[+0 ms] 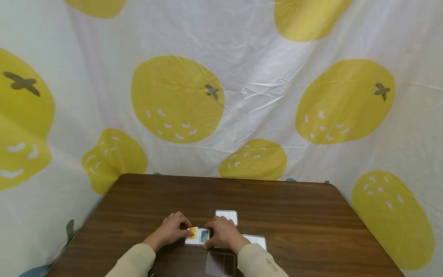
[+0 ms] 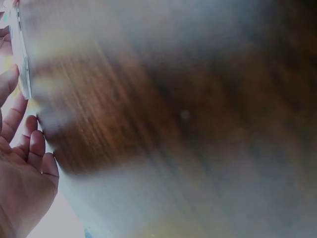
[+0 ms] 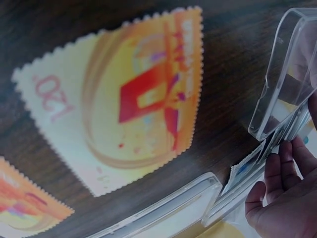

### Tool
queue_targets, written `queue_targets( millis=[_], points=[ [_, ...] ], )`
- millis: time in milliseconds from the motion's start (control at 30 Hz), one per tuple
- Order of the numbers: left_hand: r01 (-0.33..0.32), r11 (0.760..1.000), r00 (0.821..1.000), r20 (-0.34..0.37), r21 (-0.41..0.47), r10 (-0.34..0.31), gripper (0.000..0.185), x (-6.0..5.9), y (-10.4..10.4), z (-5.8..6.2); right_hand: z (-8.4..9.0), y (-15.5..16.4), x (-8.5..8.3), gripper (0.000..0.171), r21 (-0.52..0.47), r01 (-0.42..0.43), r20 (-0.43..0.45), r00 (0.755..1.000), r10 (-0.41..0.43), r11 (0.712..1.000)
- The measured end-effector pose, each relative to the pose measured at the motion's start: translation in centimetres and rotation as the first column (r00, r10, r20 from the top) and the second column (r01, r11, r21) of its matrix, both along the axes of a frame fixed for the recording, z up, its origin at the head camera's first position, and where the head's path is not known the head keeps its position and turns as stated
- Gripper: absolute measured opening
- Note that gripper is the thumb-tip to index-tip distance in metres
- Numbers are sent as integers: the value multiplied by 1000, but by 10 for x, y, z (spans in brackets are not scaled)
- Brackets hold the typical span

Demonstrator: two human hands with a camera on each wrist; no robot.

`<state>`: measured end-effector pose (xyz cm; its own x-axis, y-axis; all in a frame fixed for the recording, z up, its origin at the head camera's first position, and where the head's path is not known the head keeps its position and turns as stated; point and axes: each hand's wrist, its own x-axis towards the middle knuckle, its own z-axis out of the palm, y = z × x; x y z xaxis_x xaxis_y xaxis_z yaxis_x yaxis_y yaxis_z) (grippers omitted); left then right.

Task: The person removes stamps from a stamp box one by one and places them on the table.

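Observation:
A small white-backed clear case (image 1: 192, 243) lies between both hands, with an orange-yellow postage stamp (image 1: 195, 230) and a blue-green stamp (image 1: 204, 236) over it. My left hand (image 1: 170, 230) pinches the orange-yellow stamp at its left side with thumb and index finger. On the other side, my right hand (image 1: 223, 233) holds the case's right end, thumb at the near edge and index finger at the far edge. Part of the case is hidden under that hand. In the left wrist view only the case's edge (image 2: 24, 64) shows beside the left fingers.
An open clear plastic case (image 1: 220, 264) lies nearest me on the brown table (image 1: 294, 207). White-backed cases lie beyond the right hand (image 1: 228, 216) and beside the right wrist (image 1: 257, 241). Two orange stamps, one marked 120 (image 3: 133, 99), show in the right wrist view.

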<state>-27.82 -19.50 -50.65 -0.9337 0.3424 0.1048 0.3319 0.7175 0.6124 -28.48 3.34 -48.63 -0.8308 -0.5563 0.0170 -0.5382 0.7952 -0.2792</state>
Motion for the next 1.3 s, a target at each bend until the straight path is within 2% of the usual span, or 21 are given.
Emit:
queue_targets(
  millis=[467,967,1300],
  points=[
    [-10,1000,1000,-7,9,11,19,-3,1,-2,-1,1,1,56,-17,-2,-9,1000,2,1000],
    [-47,998,999,15,29,46,20,-3,5,0,-1,3,1,57,-37,-7,-5,1000,7,999],
    [-56,998,998,-9,26,56,24,-2,5,1,0,3,0,57,-30,-15,-11,1000,15,999]
  ],
)
